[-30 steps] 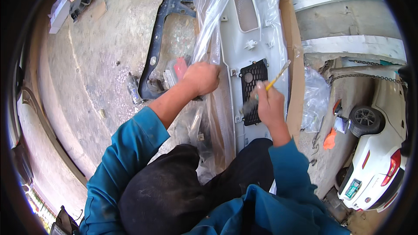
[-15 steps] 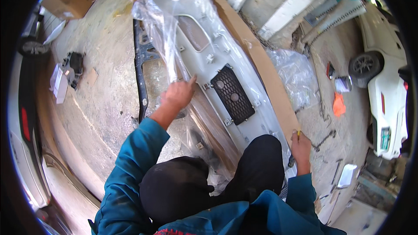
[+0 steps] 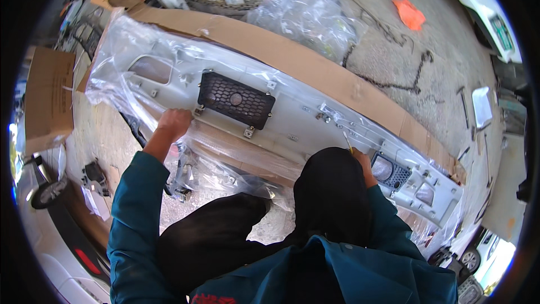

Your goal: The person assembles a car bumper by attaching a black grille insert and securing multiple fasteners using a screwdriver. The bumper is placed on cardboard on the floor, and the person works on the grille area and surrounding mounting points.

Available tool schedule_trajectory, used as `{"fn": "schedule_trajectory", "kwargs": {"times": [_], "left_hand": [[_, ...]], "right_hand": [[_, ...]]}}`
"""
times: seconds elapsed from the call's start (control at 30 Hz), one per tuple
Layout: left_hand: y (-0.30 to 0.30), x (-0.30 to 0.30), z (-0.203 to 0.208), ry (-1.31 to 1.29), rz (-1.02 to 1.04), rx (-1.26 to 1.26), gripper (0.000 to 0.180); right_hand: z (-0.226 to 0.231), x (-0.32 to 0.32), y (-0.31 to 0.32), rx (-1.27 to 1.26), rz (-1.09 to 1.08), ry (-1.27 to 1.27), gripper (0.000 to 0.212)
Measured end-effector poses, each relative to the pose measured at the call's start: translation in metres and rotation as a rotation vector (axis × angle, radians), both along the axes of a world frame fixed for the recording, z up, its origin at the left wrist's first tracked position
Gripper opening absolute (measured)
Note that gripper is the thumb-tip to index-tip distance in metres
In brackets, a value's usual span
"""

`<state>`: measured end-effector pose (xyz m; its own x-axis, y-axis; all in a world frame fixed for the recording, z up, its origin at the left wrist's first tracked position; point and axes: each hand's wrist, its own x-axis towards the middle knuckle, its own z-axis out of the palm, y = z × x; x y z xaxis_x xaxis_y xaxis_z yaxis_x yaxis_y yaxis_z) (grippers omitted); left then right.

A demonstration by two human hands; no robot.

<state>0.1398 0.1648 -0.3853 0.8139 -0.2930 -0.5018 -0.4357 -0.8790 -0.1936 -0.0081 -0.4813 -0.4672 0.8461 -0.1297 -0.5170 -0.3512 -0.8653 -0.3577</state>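
A long pale-grey vehicle panel (image 3: 225, 126) lies face down in clear plastic wrap (image 3: 112, 70), running across the view. Set into it are a black honeycomb grille (image 3: 237, 100) and a smaller grille (image 3: 389, 171) at the right end. My left hand (image 3: 175, 123) rests at the panel's near edge, beside a metal bracket. Its fingers are curled closed, and what they hold is hidden. By my raised knee, my right hand (image 3: 364, 164) is partly covered over the panel. A thin yellow-handled tool (image 3: 349, 143) sticks out of it, its kind unclear.
Brown cardboard (image 3: 304, 59) lines the panel's far side. Beyond it lie crumpled clear plastic (image 3: 306, 19), a rusty chain (image 3: 415, 81), an orange cloth (image 3: 409, 14) and a white tray (image 3: 481, 107). Cardboard boxes (image 3: 49, 93) and a car (image 3: 67, 242) stand at left.
My view has turned, so the panel now runs crosswise. My left hand's pointing index finger has curled in. From the cardboard's edge, my right hand has come over the panel with the yellow-handled tool.
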Motion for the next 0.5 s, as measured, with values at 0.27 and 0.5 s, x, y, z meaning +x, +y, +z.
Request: {"fn": "schedule_trajectory", "kwargs": {"times": [0.27,0.5], "left_hand": [[-0.003,0.025,0.016,0.249,-0.192,0.087,0.023],[-0.008,0.018,0.006,0.306,-0.202,-0.018,0.021]], "right_hand": [[0.002,0.03,0.056,0.081,-0.133,-0.33,0.028],[-0.029,0.066,0.09,-0.15,-0.212,-0.501,0.033]]}}
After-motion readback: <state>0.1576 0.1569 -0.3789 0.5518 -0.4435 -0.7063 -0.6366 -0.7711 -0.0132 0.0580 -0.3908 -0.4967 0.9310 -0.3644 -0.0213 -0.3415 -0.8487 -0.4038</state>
